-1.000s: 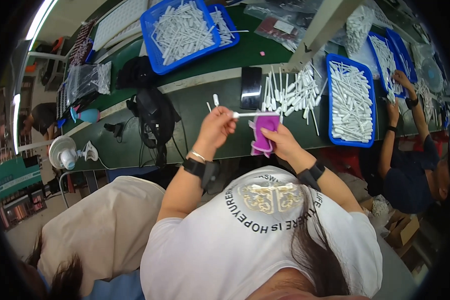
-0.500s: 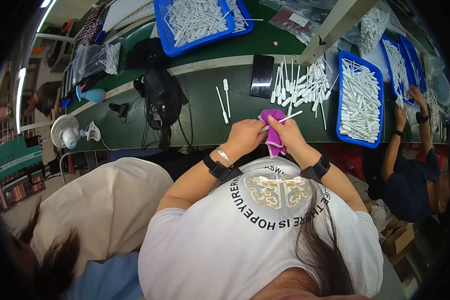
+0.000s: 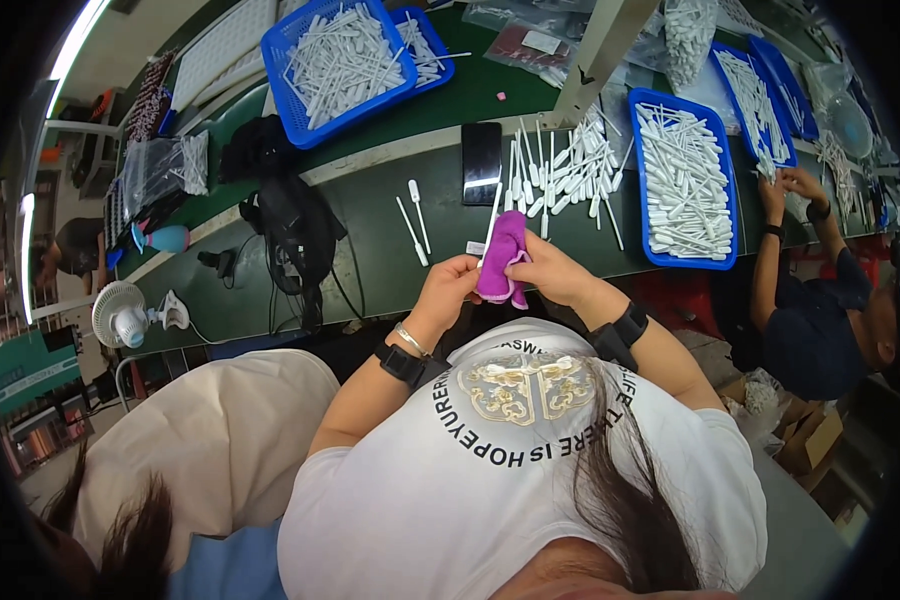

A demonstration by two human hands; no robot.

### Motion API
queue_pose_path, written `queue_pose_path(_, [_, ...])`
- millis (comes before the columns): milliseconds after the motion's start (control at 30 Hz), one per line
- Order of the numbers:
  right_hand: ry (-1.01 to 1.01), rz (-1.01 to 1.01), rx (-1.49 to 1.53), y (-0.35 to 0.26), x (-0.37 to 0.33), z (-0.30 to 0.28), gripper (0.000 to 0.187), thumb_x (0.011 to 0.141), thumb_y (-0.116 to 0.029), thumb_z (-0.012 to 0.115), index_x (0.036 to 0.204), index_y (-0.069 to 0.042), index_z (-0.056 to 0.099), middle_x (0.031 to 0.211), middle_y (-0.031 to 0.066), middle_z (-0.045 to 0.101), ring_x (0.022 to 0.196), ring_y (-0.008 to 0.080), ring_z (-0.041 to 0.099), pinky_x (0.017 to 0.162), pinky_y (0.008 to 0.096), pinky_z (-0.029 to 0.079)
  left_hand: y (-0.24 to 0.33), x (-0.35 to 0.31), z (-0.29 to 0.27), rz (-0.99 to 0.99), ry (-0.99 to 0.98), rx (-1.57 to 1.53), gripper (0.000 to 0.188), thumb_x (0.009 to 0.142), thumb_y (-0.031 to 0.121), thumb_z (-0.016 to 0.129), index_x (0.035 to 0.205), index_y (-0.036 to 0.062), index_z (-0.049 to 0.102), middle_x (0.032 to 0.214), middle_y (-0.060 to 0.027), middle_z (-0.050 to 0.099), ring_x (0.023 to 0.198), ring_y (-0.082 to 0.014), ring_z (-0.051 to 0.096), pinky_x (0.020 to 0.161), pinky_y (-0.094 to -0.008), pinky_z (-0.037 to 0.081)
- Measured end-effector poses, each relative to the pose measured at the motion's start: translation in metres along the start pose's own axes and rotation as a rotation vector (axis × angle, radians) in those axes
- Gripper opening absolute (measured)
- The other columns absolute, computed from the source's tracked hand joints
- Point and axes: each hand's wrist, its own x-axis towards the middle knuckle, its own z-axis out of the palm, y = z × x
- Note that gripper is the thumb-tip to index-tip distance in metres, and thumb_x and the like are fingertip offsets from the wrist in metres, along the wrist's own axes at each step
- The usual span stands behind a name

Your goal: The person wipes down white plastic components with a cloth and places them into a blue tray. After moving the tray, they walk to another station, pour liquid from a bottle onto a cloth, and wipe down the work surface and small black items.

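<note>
A purple cloth (image 3: 503,262) with a pale edge is pinched in my right hand (image 3: 558,270), in front of my chest. The shaft of a slim white plastic stick (image 3: 491,222) rises beside the cloth, pointing away from me. Its lower end is hidden by the cloth and fingers. My left hand (image 3: 452,287) is closed at that lower end, its fingertips against the cloth. On the green table, two similar loose sticks (image 3: 416,218), each with a thicker end, lie beyond my left hand. A pile of the same sticks (image 3: 575,165) spreads beyond my right hand.
Blue baskets of white sticks stand at right (image 3: 732,235) and far left (image 3: 300,135). A black phone (image 3: 481,165) lies by the pile. Left are a black bag (image 3: 295,235) and white fan (image 3: 120,313). A post (image 3: 600,65) rises behind. People sit on both sides.
The white stick has swung from pointing right to pointing away from me. The cloth is now folded upright beside it, and my hands have shifted slightly. The view has also turned a little.
</note>
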Motion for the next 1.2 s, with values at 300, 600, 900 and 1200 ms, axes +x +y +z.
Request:
queue_pose_path(300, [0.131,-0.228,-0.361,0.014,-0.003,0.014,0.047,0.079,-0.012,0.06,0.12,0.0,0.04,0.103,0.0067,0.055,0.091,0.0101,0.052,0.078,0.0252,0.043,-0.013,0.01,-0.001,0.089,-0.037,-0.028,0.014,0.086,0.011,0.052,0.092,0.001,0.059,0.078,-0.0014,0.06,0.064,-0.0059,0.053,0.058,-0.0174,0.042])
queue_pose_path(600, [0.358,-0.197,-0.258,-0.006,0.005,0.008,0.025,0.084,-0.015,0.056,0.105,-0.001,0.054,0.088,0.005,0.06,0.079,0.0099,0.056,0.071,0.024,0.045,-0.003,0.007,0.022,0.195,-0.107,0.358,0.014,0.086,0.012,0.052,0.089,0.0007,0.058,0.079,-0.0036,0.06,0.062,-0.006,0.052,0.056,-0.0171,0.041])
queue_pose_path(900, [0.401,-0.187,-0.006,0.005,0.006,0.009,0.025,0.086,-0.024,0.053,0.097,-0.002,0.057,0.076,0.0016,0.059,0.061,0.0075,0.054,0.054,0.0222,0.045,-0.008,0.009,0.024,-0.073,-0.22,-0.544,0.025,0.09,0.021,0.044,0.082,0.0008,0.056,0.063,-0.0014,0.052,0.049,-0.0081,0.04,0.045,-0.0194,0.032])
queue_pose_path(1200, [0.496,-0.234,0.17,-0.018,0.018,-0.026,0.024,0.088,-0.023,0.05,0.096,-0.001,0.057,0.081,0.0039,0.06,0.068,0.0111,0.058,0.061,0.0245,0.048,-0.001,-0.001,0.047,-0.198,-0.278,-0.451,0.025,0.089,0.02,0.044,0.081,0.0006,0.056,0.061,-0.0017,0.049,0.049,-0.0095,0.043,0.045,-0.0197,0.034])
